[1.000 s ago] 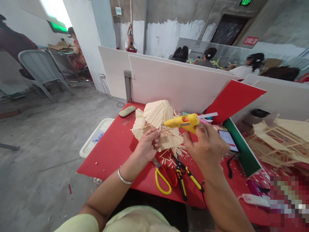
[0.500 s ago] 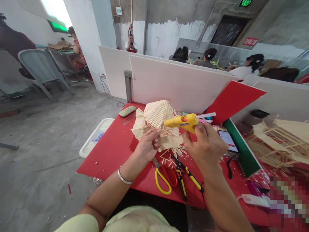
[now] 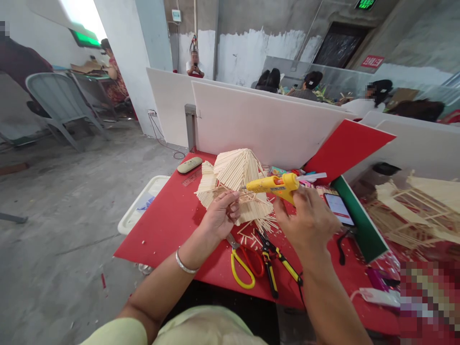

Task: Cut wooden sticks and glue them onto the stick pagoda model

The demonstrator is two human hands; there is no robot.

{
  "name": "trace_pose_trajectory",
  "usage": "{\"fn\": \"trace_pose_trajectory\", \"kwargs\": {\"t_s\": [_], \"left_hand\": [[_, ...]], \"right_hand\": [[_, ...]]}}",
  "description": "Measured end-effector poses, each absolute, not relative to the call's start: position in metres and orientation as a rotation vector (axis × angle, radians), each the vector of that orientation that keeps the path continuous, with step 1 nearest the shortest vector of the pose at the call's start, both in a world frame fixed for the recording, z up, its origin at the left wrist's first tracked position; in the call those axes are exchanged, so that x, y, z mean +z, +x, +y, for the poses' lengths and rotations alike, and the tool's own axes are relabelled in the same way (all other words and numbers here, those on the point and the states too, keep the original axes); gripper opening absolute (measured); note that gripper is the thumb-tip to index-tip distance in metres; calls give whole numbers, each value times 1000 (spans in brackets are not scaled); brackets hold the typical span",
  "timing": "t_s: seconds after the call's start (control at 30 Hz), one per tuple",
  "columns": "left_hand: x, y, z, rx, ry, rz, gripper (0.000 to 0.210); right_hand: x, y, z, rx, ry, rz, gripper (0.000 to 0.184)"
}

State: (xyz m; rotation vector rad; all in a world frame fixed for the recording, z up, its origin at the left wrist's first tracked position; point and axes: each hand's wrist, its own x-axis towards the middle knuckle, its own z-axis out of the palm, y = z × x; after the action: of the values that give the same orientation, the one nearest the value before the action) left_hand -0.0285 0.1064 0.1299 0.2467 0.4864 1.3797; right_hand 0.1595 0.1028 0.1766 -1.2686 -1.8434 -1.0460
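My right hand [image 3: 305, 218] grips a yellow glue gun [image 3: 276, 185], nozzle pointing left at a small wooden stick that my left hand [image 3: 219, 215] pinches between its fingertips. Just behind both hands stands a model house of pale wooden sticks [image 3: 235, 179] on the red table [image 3: 168, 220]. Loose sticks [image 3: 260, 225] lie scattered under it.
Yellow-handled scissors [image 3: 241, 268] and yellow-black pliers [image 3: 273, 261] lie near the table's front edge. A phone [image 3: 339, 208] lies right, beside a green board [image 3: 359, 220]. White partitions [image 3: 258, 124] back the table. A white tray [image 3: 142, 203] sits left; other people work beyond.
The glue gun has dipped slightly and shifted right, its nozzle now level with the stick in my left hand. My left hand has barely moved.
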Motion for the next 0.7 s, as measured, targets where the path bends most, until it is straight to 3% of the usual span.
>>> {"fn": "trace_pose_trajectory", "kwargs": {"t_s": [0.7], "left_hand": [[130, -32, 108, 1345, 250, 524, 32]], "right_hand": [[144, 147, 91, -855, -1403, -1591, 20]]}}
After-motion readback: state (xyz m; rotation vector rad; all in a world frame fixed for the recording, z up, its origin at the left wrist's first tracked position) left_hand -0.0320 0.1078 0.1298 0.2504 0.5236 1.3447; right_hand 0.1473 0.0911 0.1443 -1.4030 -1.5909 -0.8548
